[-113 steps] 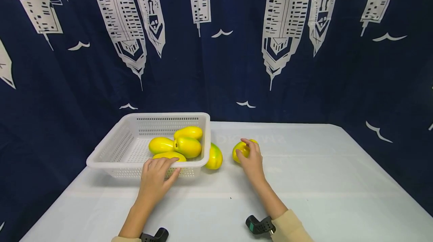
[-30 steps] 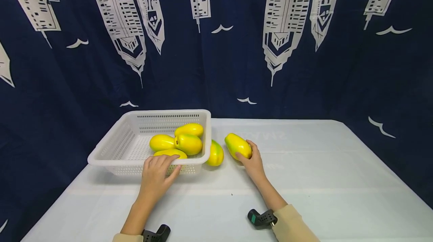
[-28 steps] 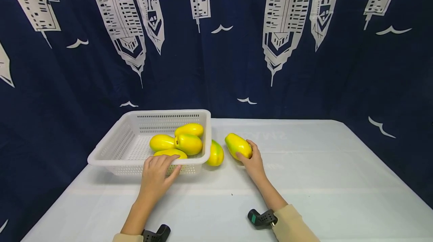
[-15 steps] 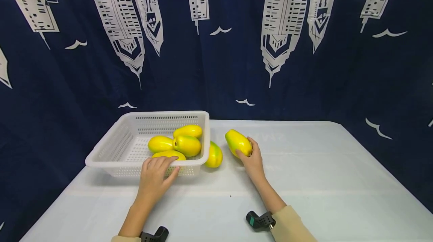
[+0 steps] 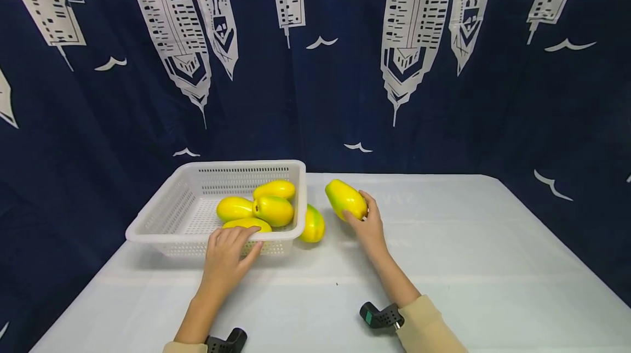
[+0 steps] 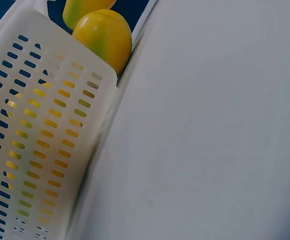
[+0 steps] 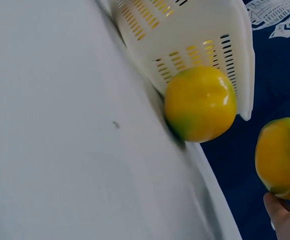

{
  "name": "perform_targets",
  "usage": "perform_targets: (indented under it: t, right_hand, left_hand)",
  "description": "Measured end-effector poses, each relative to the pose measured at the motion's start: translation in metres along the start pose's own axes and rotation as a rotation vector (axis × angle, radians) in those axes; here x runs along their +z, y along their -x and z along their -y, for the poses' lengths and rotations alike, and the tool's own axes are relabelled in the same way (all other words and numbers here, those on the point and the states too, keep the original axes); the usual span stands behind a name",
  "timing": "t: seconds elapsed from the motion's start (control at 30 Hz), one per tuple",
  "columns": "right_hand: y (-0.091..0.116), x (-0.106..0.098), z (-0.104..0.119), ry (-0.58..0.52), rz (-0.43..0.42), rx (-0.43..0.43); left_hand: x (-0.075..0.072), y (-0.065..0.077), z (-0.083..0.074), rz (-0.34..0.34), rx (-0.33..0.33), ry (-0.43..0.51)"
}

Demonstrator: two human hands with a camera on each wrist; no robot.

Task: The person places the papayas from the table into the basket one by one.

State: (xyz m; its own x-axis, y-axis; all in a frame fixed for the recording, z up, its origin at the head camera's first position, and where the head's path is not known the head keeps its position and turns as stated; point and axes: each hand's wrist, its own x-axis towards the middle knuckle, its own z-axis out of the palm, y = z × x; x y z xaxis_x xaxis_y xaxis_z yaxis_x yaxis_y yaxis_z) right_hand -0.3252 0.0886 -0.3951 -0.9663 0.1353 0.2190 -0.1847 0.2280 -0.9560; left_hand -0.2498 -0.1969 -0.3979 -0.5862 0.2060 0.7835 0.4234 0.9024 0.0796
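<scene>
My right hand (image 5: 367, 227) holds a yellow-green papaya (image 5: 346, 199), thumb on the near side and fingers round the far side. That papaya (image 7: 282, 157) is raised above the table in the right wrist view. With its fingers over the near rim and its thumb outside, my left hand (image 5: 227, 257) grips the white plastic basket (image 5: 162, 235). Several papayas lie inside at its right end, among them one on top (image 5: 273, 210). Another papaya (image 5: 314, 224) rests on the table against the basket's right side, partly hidden by the wall.
The white table (image 5: 468, 265) stretches to both sides and towards me. Behind it hangs a dark blue curtain (image 5: 340, 95) printed with white buildings and birds. Black cameras (image 5: 379, 316) sit on both wrists.
My right hand has turned the papaya so its narrow end points left and away, then lifted it off the table. The left hand has stayed on the basket rim.
</scene>
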Motion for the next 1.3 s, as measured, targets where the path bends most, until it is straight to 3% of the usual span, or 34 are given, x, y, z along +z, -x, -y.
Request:
perform_targets:
  t: [0.2,0.5,0.77,1.3]
  right_hand:
    - [0.003,-0.001,0.014,-0.002,0.006,-0.02]
    - [0.011,0.004,0.034,-0.025,0.03,-0.135]
    - [0.019,0.008,0.05,-0.012,0.051,-0.181]
    - [0.044,0.028,0.063,0.077,0.163,-0.275]
  left_hand:
    - [0.0,-0.002,0.0,0.004,0.001,-0.007]
    - [0.0,-0.001,0.0,-0.009,0.01,-0.022]
    - [0.0,-0.001,0.001,-0.027,0.017,0.0]
    - [0.0,0.0,-0.001,-0.018,0.013,-0.014]
